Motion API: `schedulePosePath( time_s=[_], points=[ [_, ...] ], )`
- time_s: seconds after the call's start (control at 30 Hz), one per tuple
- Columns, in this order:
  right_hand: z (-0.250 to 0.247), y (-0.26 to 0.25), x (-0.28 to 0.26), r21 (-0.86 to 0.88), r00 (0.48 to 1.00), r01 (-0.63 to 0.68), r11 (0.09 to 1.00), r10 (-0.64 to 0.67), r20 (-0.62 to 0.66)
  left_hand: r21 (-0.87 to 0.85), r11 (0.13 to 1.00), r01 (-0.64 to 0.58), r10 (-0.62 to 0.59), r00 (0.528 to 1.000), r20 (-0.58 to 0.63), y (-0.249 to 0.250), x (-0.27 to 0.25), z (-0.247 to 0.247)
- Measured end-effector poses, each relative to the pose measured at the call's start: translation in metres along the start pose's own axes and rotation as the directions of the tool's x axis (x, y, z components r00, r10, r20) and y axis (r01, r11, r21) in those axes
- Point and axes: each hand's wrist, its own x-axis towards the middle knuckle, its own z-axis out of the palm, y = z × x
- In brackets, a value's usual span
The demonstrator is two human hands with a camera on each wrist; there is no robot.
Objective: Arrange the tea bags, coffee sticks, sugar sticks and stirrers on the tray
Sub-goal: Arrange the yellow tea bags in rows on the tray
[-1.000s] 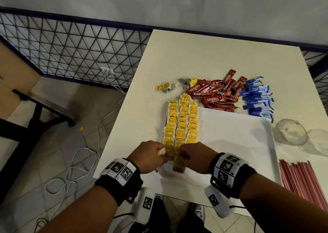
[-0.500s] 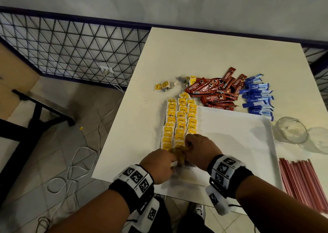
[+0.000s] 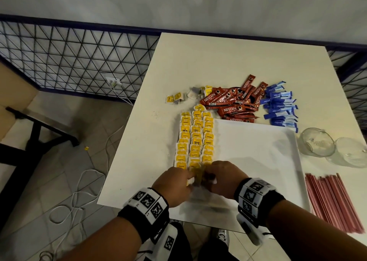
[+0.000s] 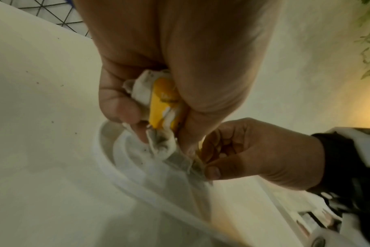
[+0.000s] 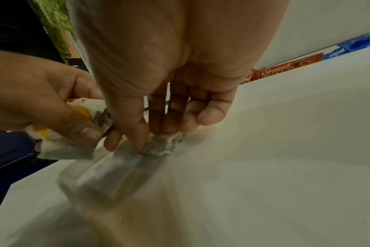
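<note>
**Both hands at the near end of the tea bag rows**

The left hand (image 3: 172, 183) is knuckles-up over the tray's (image 3: 258, 141) near left corner, fingers and thumb curled around a small bunch of tea bags (image 4: 158, 103). The right hand (image 3: 224, 179) sits just beside it, almost touching, its fingertips (image 5: 137, 142) pinching one tea bag (image 5: 163, 143) down onto the tray. Three rows of yellow-tagged tea bags (image 3: 195, 139) run along the tray's left side. Coffee sticks (image 3: 234, 103), sugar sticks (image 3: 280, 107) and stirrers (image 3: 333, 203) lie on the table (image 3: 218, 62).

Both hands (image 3: 198, 183) pinch tea bags (image 3: 196, 139) on tray (image 3: 258, 141).
</note>
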Motion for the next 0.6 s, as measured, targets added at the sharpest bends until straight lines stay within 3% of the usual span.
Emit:
schedulePosePath(
  time_s=[0.07, 0.1, 0.13, 0.17, 0.2, 0.23, 0.27, 0.33, 0.47, 0.6],
  points=[
    [-0.011, -0.004, -0.002, 0.058, 0.999, 0.016, 0.998, -0.013, -0.051, -0.209, 0.975, 0.078, -0.087, 0.995, -0.039, -0.001, 0.000, -0.007],
    [-0.018, -0.007, -0.002, 0.108, 0.994, 0.041, 0.993, -0.030, -0.105, -0.429, 0.892, 0.140, -0.161, 0.987, -0.011, -0.001, -0.001, -0.011],
    [-0.025, -0.011, -0.002, 0.158, 0.985, 0.077, 0.984, -0.051, -0.166, -0.658, 0.726, 0.200, -0.221, 0.974, 0.052, 0.000, -0.001, -0.016],
    [-0.032, -0.016, -0.001, 0.205, 0.974, 0.110, 0.973, -0.065, -0.215, -0.824, 0.508, 0.251, -0.245, 0.959, 0.142, 0.000, -0.002, -0.020],
    [-0.039, -0.022, -0.001, 0.245, 0.968, 0.134, 0.960, -0.074, -0.239, -0.911, 0.296, 0.288, -0.232, 0.947, 0.224, 0.000, -0.004, -0.025],
    [-0.045, -0.029, 0.000, 0.275, 0.965, 0.155, 0.949, -0.087, -0.246, -0.941, 0.139, 0.308, -0.200, 0.939, 0.278, 0.000, -0.005, -0.029],
    [-0.050, -0.035, 0.000, 0.295, 0.962, 0.179, 0.939, -0.105, -0.251, -0.945, 0.035, 0.326, -0.167, 0.934, 0.317, 0.001, -0.005, -0.032],
    [-0.058, -0.042, 0.002, 0.307, 0.951, 0.240, 0.921, -0.160, -0.264, -0.928, -0.043, 0.369, -0.138, 0.918, 0.371, 0.005, -0.005, -0.039],
    [-0.059, -0.048, 0.010, 0.168, 0.933, 0.333, 0.928, -0.299, -0.199, -0.910, -0.051, 0.412, -0.105, 0.904, 0.415, 0.009, -0.003, -0.048],
    [-0.054, -0.050, 0.011, 0.169, 0.935, 0.324, 0.931, -0.288, -0.206, -0.908, -0.055, 0.415, -0.118, 0.901, 0.418, 0.007, -0.002, -0.053]
  ],
)
